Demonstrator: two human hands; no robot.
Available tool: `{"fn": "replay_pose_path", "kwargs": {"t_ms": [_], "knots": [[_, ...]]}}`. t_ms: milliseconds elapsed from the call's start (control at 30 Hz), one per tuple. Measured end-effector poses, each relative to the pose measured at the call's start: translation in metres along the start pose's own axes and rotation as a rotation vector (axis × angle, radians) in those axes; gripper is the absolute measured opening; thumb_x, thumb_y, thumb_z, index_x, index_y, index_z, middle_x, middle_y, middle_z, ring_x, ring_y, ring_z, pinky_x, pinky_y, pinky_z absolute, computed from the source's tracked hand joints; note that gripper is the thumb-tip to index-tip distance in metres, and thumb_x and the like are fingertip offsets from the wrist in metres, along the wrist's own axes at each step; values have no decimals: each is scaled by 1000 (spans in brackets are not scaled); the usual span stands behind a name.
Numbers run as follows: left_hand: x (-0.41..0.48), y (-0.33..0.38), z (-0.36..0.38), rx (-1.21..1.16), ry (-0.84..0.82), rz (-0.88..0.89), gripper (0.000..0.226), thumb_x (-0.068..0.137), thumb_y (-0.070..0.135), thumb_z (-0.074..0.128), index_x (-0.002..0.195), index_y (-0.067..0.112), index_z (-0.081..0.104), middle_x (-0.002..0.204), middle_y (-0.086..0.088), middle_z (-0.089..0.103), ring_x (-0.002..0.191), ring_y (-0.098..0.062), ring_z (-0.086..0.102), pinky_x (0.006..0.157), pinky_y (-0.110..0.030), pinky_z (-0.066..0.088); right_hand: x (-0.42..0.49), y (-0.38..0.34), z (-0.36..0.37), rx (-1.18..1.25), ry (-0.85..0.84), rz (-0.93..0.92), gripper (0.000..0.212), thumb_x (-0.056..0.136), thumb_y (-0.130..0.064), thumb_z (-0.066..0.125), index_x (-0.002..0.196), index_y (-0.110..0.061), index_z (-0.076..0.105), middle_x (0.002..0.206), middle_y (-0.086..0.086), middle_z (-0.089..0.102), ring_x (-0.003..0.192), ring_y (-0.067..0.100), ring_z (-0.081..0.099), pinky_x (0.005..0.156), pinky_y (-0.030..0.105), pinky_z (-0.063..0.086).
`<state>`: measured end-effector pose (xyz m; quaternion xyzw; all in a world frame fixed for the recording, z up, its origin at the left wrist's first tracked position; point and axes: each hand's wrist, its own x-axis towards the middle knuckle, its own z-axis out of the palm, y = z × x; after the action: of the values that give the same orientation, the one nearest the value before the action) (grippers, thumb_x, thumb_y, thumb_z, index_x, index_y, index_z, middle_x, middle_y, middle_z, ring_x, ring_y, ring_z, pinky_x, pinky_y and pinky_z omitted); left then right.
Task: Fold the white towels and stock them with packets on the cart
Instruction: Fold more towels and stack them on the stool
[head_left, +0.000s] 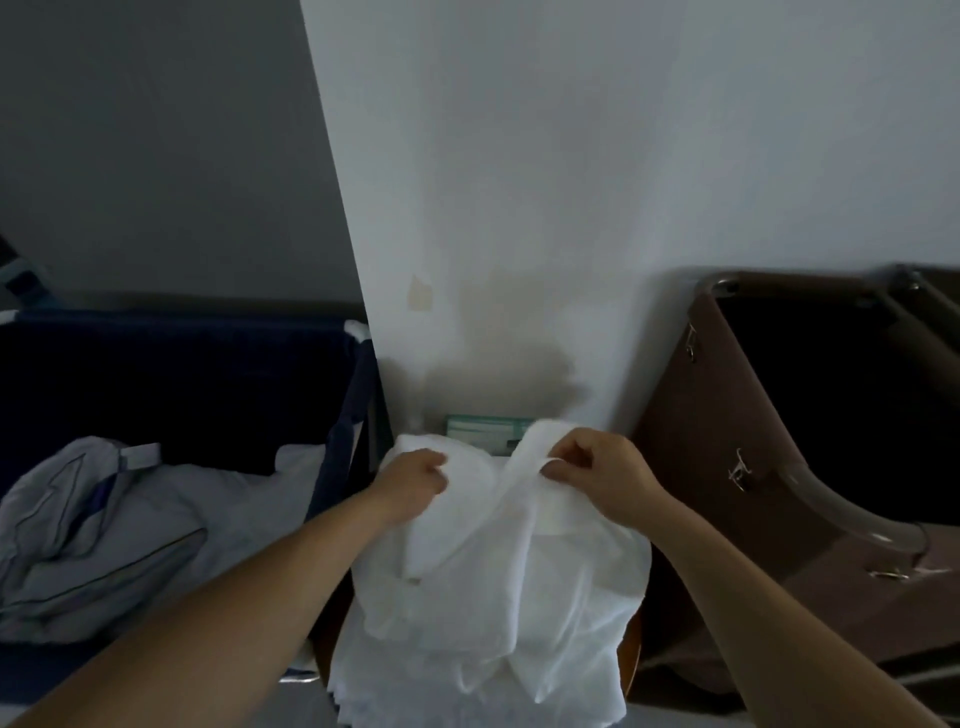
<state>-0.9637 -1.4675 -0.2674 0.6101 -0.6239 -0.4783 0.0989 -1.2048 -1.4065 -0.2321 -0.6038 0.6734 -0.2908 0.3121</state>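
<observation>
Left hand and right hand each pinch the top edge of the towel, bunched at six o'clock; a packet lies beyond at twelve; best to find both corners, pull taut, then fold squarely.

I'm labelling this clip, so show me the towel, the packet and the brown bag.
towel (519, 566), head view, middle of the hanging cloth.
packet (485, 432), head view, its green printed face.
brown bag (727, 415), head view, its left side wall.
</observation>
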Motion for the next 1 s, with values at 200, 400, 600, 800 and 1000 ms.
{"fn": "replay_pose_path", "kwargs": {"t_ms": [200, 400, 600, 800, 1000], "knots": [[13, -85, 9, -110, -9, -331, 37, 98, 28, 54, 130, 8, 54, 112, -10, 62, 102, -29, 60, 92, -38, 51, -19, 23, 14, 57, -13, 35, 10, 92, -27, 67, 83, -28, 65, 80, 2, 67, 71, 16, 60, 70, 31, 50], [41, -130, 32, -236, 37, -477, 64, 91, 23, 63, 147, 4, 38, 132, -23, 54, 114, -39, 56, 99, -48, 50, -33, 49, 31, 22, -4, 87, 18, 99, -27, 56, 82, -31, 58, 79, -12, 61, 73, 1, 54, 73, 20, 44], [40, -97, 7, -394, 164, -440, 34, 90, 10, 51, 120, -4, 61, 95, -19, 62, 85, -33, 59, 70, -35, 50, -37, 45, 44, -61, -193, 165, 11, 91, -36, 67, 81, -30, 65, 80, -13, 64, 76, 2, 58, 67, 15, 42], [-15, 15, -25, -363, 49, 185, 14, 55, 19, 54, 57, 8, 45, 74, -12, 42, 75, -25, 41, 71, -37, 31, -10, -3, 28, -110, -115, 26, 65, 82, -45, 75, 138, -35, 45, 69, -9, 54, 63, 4, 52, 62, 19, 42], [-79, 76, -49, -406, -252, 457, 17, 64, 6, 47, 58, -7, 55, 73, -31, 44, 75, -28, 44, 78, -39, 37, 14, -31, 6, -217, -125, -153, 98, 82, -35, 78, 144, -59, 7, 78, -5, 59, 68, 7, 55, 69, 16, 42]]}}
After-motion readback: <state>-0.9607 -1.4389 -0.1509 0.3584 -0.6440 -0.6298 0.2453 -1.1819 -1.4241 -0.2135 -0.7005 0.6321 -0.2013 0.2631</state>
